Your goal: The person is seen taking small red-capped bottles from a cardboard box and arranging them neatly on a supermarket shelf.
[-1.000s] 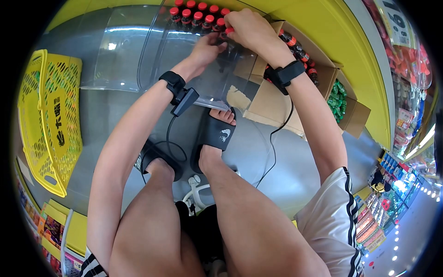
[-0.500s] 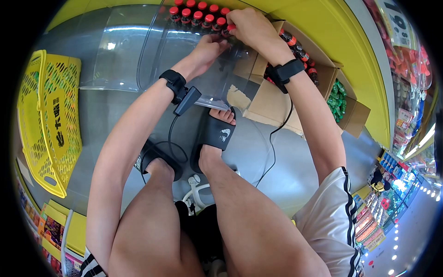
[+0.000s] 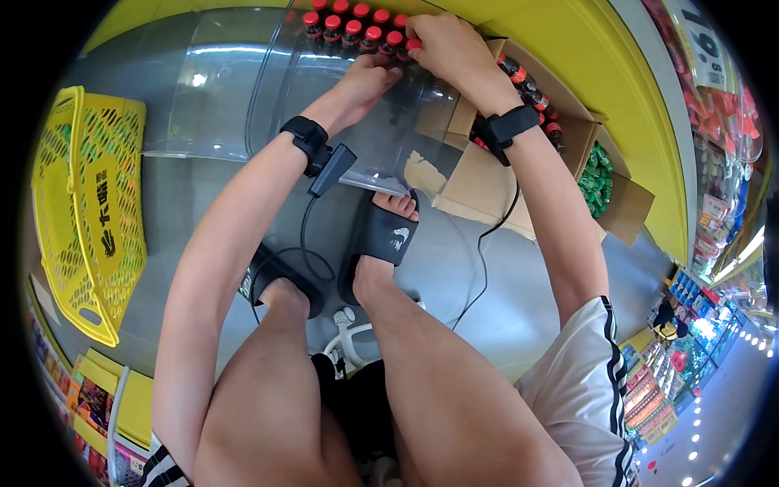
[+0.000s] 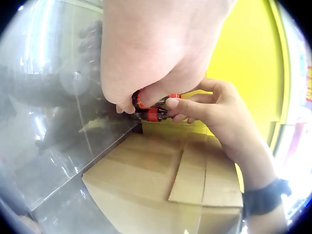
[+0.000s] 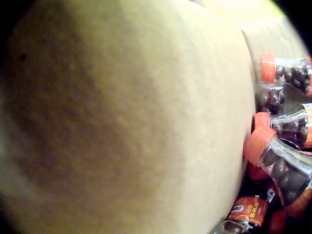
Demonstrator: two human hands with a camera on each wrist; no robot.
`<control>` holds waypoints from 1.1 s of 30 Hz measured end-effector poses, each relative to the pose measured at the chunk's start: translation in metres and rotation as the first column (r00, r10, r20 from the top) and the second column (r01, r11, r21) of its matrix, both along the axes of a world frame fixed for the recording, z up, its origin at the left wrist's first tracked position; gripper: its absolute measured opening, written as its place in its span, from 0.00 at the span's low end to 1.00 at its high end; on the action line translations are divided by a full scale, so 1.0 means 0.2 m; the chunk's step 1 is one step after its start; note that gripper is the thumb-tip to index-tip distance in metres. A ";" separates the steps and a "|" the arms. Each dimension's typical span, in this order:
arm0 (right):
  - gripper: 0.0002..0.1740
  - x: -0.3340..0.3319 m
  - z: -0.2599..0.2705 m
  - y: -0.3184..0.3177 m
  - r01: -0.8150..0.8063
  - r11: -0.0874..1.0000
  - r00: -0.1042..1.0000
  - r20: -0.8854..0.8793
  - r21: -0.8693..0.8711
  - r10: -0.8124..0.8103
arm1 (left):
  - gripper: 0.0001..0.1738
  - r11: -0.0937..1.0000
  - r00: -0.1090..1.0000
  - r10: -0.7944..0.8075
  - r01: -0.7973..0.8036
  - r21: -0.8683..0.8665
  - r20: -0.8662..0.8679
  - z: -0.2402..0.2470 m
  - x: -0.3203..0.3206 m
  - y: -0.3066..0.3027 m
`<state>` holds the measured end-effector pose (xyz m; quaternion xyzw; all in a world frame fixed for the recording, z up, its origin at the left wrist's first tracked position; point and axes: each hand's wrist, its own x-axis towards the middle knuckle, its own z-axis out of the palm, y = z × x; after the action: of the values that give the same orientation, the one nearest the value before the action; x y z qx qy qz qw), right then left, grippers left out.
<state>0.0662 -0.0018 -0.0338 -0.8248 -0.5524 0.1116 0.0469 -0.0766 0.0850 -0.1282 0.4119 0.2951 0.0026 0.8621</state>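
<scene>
Small dark bottles with red caps stand upright in rows inside a clear plastic bin. At the near right corner of the rows, my right hand pinches a bottle by its red cap. My left hand has its fingers curled against that bottle lower down. The left wrist view shows the bottle's red-and-black body between the left fingertips, partly hidden by them. Another red-labelled bottle lies alongside it in that view. The right palm and wrist fill most of the right wrist view.
An open cardboard box on the right holds more red-capped bottles. Beyond it are green-wrapped items. A yellow basket stands at the left. Black cables run past the person's feet, near a slipper.
My left fingers have come together around the bottle from a looser, spread pose. The right hand keeps its pinch on the cap, with the bottle shifted slightly toward the rows.
</scene>
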 end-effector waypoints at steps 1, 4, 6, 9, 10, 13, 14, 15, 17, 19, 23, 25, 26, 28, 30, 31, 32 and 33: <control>0.10 0.00 0.00 0.00 0.001 1.000 1.000 0.001 0.000 -0.001 | 0.28 1.000 1.000 -0.001 0.001 0.000 0.001 0.02 0.00 0.00; 0.13 0.01 -0.01 -0.01 0.002 1.000 1.000 0.020 0.007 -0.002 | 0.28 0.999 0.995 0.040 -0.042 -0.021 -0.088 0.02 -0.01 0.00; 0.14 0.01 -0.02 -0.01 0.012 1.000 1.000 0.005 0.018 -0.012 | 0.26 0.996 0.996 0.072 -0.075 -0.046 -0.056 -0.02 -0.01 0.01; 0.14 0.00 -0.02 -0.02 0.016 0.997 1.000 -0.017 0.079 -0.015 | 0.25 0.991 0.993 0.091 -0.097 -0.087 -0.081 -0.05 0.00 0.02; 0.14 0.00 -0.02 -0.02 0.017 0.996 1.000 -0.015 0.084 -0.015 | 0.25 0.992 0.993 0.090 -0.097 -0.081 -0.079 -0.06 0.00 0.03; 0.13 0.01 -0.04 -0.03 0.012 0.993 1.000 -0.014 0.114 -0.011 | 0.24 0.996 0.996 0.061 -0.065 -0.064 -0.065 -0.06 0.01 0.04; 0.13 0.01 -0.05 -0.04 0.009 0.994 1.000 -0.010 0.110 -0.008 | 0.24 0.995 0.997 0.068 -0.071 -0.068 -0.046 -0.06 0.00 0.03; 0.12 0.02 -0.05 -0.02 0.002 0.994 1.000 -0.001 0.112 -0.002 | 0.24 0.995 0.997 0.078 -0.079 -0.067 -0.020 -0.05 0.01 0.03; 0.10 0.03 -0.05 -0.02 0.013 0.995 1.000 -0.020 0.100 -0.011 | 0.24 0.996 0.997 0.068 -0.070 -0.060 -0.026 -0.03 0.01 0.04; 0.09 0.02 -0.04 -0.02 0.038 0.998 0.998 -0.061 0.048 -0.035 | 0.24 0.995 0.997 0.069 -0.072 -0.075 -0.038 -0.04 0.01 0.03; 0.09 0.01 -0.03 -0.01 0.040 0.998 0.997 -0.072 0.055 -0.036 | 0.24 0.993 0.996 0.080 -0.083 -0.083 -0.037 -0.06 0.01 0.03; 0.10 0.01 -0.02 -0.01 0.043 0.999 0.997 -0.072 0.021 -0.041 | 0.24 0.993 0.996 0.071 -0.076 -0.085 -0.057 -0.06 0.01 0.02; 0.10 0.01 -0.02 -0.01 0.043 0.999 0.997 -0.071 0.021 -0.041 | 0.24 0.993 0.996 0.071 -0.076 -0.085 -0.056 -0.06 0.00 0.02; 0.11 0.01 -0.02 -0.02 0.044 0.999 0.996 -0.073 0.023 -0.042 | 0.25 0.992 0.993 0.046 -0.057 -0.110 -0.104 -0.04 0.00 0.01; 0.11 0.01 -0.01 -0.02 0.049 0.999 0.996 -0.077 0.013 -0.048 | 0.25 0.990 0.995 0.046 -0.058 -0.125 -0.092 -0.03 -0.01 0.00; 0.11 0.01 -0.01 -0.01 0.054 0.999 0.995 -0.080 0.002 -0.054 | 0.26 0.988 0.996 0.047 -0.058 -0.140 -0.079 -0.03 -0.01 0.00; 0.11 0.01 -0.01 -0.01 0.054 0.999 0.995 -0.079 0.002 -0.054 | 0.26 0.988 0.996 0.048 -0.058 -0.140 -0.078 -0.03 0.00 -0.01; 0.11 0.01 -0.01 -0.01 0.051 0.999 0.996 -0.077 0.010 -0.050 | 0.26 0.986 0.995 0.062 -0.072 -0.148 -0.073 -0.04 0.00 -0.01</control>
<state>0.0682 -0.0038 -0.0363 -0.8332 -0.5299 0.1384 0.0757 -0.0768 0.0835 -0.1355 0.3354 0.3376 -0.0047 0.8795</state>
